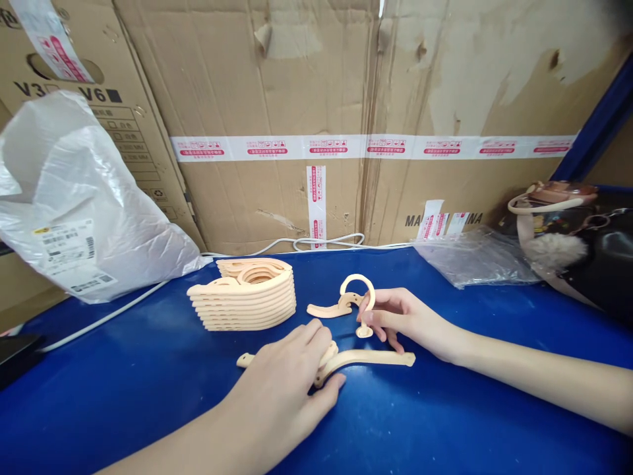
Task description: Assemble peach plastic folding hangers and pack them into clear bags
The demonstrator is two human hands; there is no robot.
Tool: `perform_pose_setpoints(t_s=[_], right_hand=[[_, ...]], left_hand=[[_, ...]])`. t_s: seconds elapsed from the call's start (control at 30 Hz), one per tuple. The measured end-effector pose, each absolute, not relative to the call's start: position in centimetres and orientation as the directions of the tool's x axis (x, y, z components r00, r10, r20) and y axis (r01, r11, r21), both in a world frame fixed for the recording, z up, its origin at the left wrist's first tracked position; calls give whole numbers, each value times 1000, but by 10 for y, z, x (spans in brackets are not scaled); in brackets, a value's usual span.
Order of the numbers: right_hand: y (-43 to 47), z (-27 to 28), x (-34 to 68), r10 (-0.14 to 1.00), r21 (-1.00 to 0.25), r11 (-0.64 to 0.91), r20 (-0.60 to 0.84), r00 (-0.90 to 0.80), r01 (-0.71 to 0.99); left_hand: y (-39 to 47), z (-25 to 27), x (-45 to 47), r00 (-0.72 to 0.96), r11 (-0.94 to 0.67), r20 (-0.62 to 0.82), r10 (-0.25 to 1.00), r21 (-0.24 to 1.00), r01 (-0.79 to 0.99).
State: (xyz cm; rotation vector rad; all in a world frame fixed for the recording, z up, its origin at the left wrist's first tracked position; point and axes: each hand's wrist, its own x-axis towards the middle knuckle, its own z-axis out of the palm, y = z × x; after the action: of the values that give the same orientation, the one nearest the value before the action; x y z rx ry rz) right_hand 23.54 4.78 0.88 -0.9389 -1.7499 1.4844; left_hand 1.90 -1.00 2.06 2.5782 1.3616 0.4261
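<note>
My right hand pinches a cream plastic hanger hook, its curve upward and its small round base just above the table. Below it, my left hand is closed over the middle of a pair of hanger arms lying on the blue table. One arm reaches out to the right and a short end shows on the left; the joint is partly hidden by my fingers. Behind the hook rests another loose hanger arm piece. A neat stack of folded hangers stands to the left, behind my left hand.
A white plastic mailing bag slumps at the left. Cardboard boxes wall off the back, with a white cable along their foot. Clear plastic wrapping and a black bag lie at the right. A dark object sits at the left edge.
</note>
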Motion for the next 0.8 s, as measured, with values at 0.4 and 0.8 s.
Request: perform_pose_setpoints(t_s=[0.4,0.8], right_hand=[[48,7,226,853,-997,68,79,-516,-40],[51,9,231,885,-988,-41,32,-464,-146]], left_hand=[[0,26,27,514,-548,193,836,327,770],[9,9,25,507,-566,253,824,404,718]])
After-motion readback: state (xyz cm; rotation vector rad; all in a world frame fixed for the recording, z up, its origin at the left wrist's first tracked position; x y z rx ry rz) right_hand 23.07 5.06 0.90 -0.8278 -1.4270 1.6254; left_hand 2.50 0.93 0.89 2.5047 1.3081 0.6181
